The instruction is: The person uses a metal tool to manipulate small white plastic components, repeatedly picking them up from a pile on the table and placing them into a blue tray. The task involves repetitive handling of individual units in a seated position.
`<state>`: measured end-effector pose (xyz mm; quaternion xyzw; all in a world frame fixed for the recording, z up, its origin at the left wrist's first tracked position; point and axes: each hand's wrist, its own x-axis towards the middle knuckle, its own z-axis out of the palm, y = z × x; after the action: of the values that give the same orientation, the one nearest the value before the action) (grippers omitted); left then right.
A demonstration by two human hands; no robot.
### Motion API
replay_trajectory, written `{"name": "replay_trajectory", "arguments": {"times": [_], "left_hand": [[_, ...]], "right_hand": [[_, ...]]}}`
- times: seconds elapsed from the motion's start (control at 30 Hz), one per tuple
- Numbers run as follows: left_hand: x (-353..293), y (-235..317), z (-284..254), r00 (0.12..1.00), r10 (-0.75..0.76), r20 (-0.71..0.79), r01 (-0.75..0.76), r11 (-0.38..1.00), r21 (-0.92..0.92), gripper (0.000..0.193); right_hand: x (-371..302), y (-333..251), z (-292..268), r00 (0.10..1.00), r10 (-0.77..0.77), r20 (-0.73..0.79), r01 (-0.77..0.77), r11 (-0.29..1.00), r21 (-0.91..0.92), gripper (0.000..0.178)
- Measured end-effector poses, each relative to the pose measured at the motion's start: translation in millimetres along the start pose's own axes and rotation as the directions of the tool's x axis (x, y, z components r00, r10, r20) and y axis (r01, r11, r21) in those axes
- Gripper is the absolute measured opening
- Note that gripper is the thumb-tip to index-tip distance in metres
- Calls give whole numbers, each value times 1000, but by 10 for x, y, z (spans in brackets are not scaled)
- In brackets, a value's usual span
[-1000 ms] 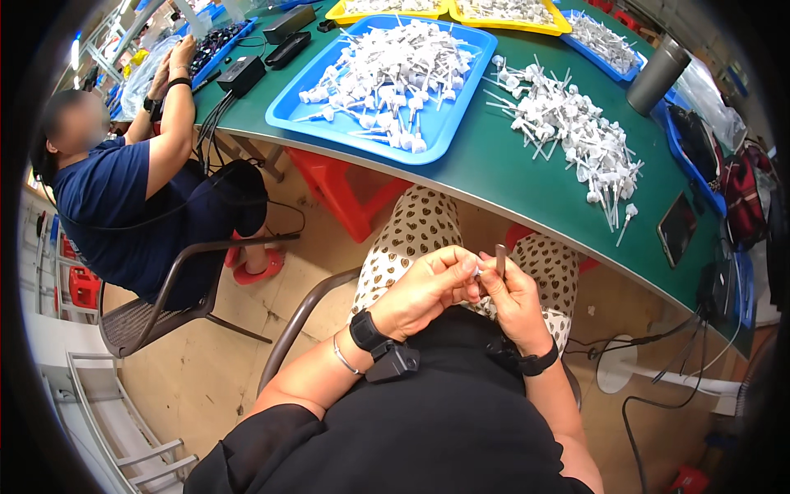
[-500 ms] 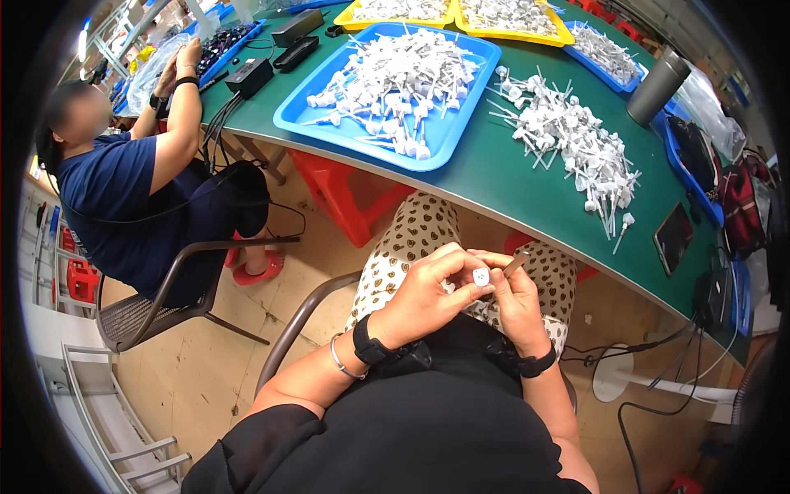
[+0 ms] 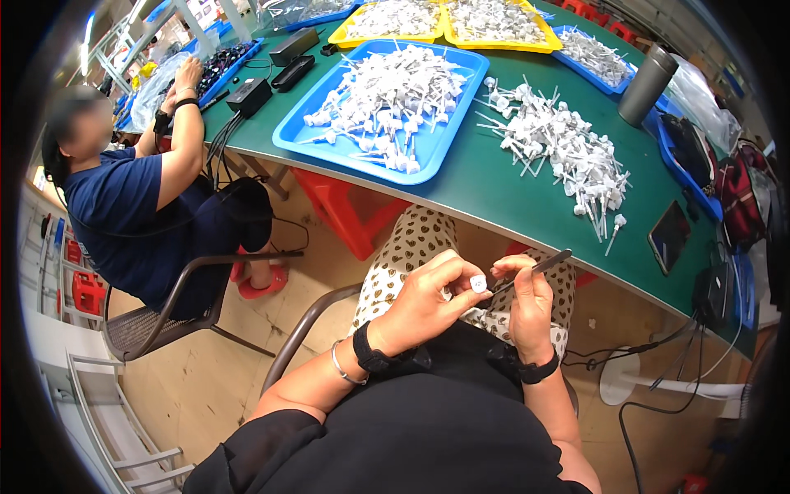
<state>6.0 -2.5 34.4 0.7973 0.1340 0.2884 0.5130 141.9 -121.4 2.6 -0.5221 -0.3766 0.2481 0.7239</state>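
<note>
Between pinched fingertips of the left hand (image 3: 432,292), one part (image 3: 478,283) seems mid-work, the right hand (image 3: 529,306) curled round a tool (image 3: 552,261) — beyond both, heap (image 3: 568,148) and loaded tray (image 3: 429,151), done or waiting, I cannot tell.

1. Own hands: two, one left hand (image 3: 432,292), one right hand (image 3: 531,305);
2. Held things: two; one white piece (image 3: 479,283) in the left hand, one slim tool (image 3: 551,261) in the right;
3. Yellow trays (image 3: 539,48): two, their white contents too many to count;
4. Blue trays of white pieces: at least two; one large tray (image 3: 436,148), one small tray (image 3: 594,80); pieces overlap beyond counting;
5. Loose heap (image 3: 564,148): one, its pieces uncountable; one lone piece (image 3: 615,230) at its near end;
6. Flask (image 3: 648,86): one; phone (image 3: 671,237): one;
7. Own wristbands (image 3: 539,370): two; bracelet (image 3: 340,363): one;
8. Co-worker (image 3: 132,198): one; chairs (image 3: 140,331): two.
</note>
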Motion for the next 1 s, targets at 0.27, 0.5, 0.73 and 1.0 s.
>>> {"name": "replay_trajectory", "arguments": {"times": [0.27, 0.5, 0.73, 1.0], "left_hand": [[6, 4, 3, 997, 80, -15, -78, 994, 74, 19], [-9, -24, -2, 999, 46, -17, -45, 998, 47, 19], [26, 45, -121, 1000, -19, -3, 19, 999, -29, 17], [1041, 364, -1111, 927, 190, -324, -101, 957, 272, 28]], "right_hand": [[38, -81, -47, 997, -74, -16, 73, 997, -38, 37], [44, -44, -71, 995, -86, -45, 88, 995, 56, 43], [60, -211, -104, 999, 50, 0, -45, 907, 418, 47], [103, -458, -226, 999, 32, -24, -15, 854, 520, 31]]}}
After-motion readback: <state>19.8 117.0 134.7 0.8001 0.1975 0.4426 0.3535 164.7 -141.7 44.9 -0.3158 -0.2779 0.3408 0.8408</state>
